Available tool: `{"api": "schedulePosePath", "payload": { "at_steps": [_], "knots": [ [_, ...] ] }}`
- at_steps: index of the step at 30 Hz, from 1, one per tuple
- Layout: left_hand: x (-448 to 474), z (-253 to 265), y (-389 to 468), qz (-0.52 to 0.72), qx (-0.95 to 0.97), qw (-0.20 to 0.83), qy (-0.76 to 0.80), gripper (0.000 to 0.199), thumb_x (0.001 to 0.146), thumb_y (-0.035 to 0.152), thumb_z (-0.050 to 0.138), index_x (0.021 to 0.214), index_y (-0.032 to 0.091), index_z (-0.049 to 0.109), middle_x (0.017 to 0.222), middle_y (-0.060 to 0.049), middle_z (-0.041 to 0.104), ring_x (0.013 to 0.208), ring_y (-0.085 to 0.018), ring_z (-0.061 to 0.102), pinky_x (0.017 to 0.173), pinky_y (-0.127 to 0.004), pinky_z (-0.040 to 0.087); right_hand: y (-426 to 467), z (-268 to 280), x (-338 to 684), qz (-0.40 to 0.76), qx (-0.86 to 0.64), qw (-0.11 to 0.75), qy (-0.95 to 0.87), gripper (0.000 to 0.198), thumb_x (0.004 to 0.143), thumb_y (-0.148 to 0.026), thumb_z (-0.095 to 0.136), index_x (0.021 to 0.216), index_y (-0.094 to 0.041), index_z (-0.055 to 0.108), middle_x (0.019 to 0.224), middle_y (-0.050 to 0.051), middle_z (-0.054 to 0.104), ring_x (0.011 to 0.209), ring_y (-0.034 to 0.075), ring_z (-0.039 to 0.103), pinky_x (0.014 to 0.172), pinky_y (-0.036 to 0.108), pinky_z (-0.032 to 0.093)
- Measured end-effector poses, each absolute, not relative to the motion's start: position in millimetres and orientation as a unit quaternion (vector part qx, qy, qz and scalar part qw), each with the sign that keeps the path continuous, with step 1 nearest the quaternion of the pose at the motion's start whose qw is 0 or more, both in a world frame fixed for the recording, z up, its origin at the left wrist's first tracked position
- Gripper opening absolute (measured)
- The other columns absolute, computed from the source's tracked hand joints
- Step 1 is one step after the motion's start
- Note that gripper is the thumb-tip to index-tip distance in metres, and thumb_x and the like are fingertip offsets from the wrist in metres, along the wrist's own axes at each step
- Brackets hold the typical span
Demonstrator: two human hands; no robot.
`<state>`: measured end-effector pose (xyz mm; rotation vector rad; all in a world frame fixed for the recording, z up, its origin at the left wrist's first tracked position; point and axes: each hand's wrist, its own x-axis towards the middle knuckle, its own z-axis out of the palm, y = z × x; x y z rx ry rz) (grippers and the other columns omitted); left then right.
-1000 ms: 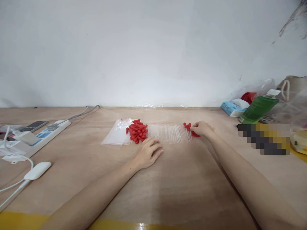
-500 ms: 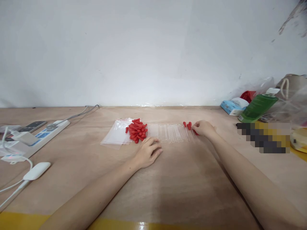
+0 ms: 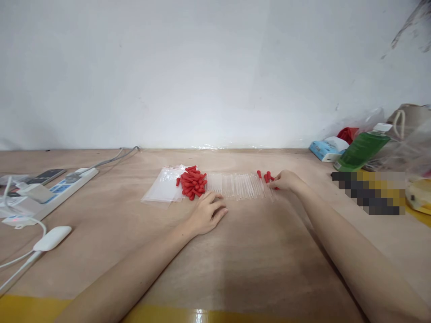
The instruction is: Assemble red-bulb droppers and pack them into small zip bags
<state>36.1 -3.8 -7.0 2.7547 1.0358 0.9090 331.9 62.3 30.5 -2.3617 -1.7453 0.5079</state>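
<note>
My left hand (image 3: pixel 209 214) rests on the table, its fingers loosely bent and apart, holding nothing. Just beyond it lies a heap of small red rubber bulbs (image 3: pixel 192 183). To the right of the heap stretches a row of thin clear tubes (image 3: pixel 240 186), side by side. At the row's right end, my right hand (image 3: pixel 285 181) is closed in a pinch, palm down. Its fingertips are beside a few loose red bulbs (image 3: pixel 268 176) and the last clear tubes; what they pinch is too small to make out. Another bulb (image 3: pixel 259 174) sits at the far end of a tube.
Clear plastic bags (image 3: pixel 163 186) lie left of the heap. A white power strip (image 3: pixel 72 188) with plugs and cables, a phone (image 3: pixel 47 176) and a white adapter (image 3: pixel 53 238) are at the left. At the right are a tissue pack (image 3: pixel 325 150) and a green bottle (image 3: pixel 363 148).
My right hand has shifted slightly at the row's right end, and the loose red bulbs beside its fingertips lie a little further right. My left hand has stayed in place.
</note>
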Motion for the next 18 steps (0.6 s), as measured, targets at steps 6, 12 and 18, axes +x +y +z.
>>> {"api": "schedulePosePath", "payload": {
  "at_steps": [6,12,18],
  "knots": [
    [36.3,-4.5,-3.9,0.291,0.894,0.026,0.339,0.019,0.084,0.027,0.047,0.090,0.018,0.063,0.104,-0.008,0.055,0.097,-0.020,0.049,0.086,-0.038,0.040,67.6,21.1,332.2,0.187,-0.800,0.098,-0.562,0.032,0.056,-0.043,0.065,0.069,-0.014,0.063,0.061,0.005,0.058,0.063,0.019,0.056,0.052,0.025,0.039],
    [37.9,-7.6,-5.2,0.307,0.884,0.004,0.353,0.018,0.083,0.029,0.049,0.089,0.020,0.063,0.102,-0.007,0.056,0.096,-0.021,0.049,0.084,-0.038,0.039,70.0,17.8,333.8,0.193,-0.802,0.126,-0.551,0.035,0.054,-0.050,0.065,0.060,-0.016,0.060,0.057,0.003,0.055,0.059,0.018,0.054,0.050,0.025,0.038],
    [17.5,13.5,18.2,0.365,0.782,-0.108,0.493,0.017,0.080,0.028,0.051,0.090,0.022,0.063,0.093,-0.007,0.057,0.092,-0.025,0.047,0.082,-0.042,0.035,61.6,33.4,334.8,0.265,-0.777,0.211,-0.531,0.030,0.060,-0.041,0.063,0.049,-0.016,0.053,0.050,0.001,0.050,0.050,0.013,0.047,0.046,0.024,0.035]
  ]
}}
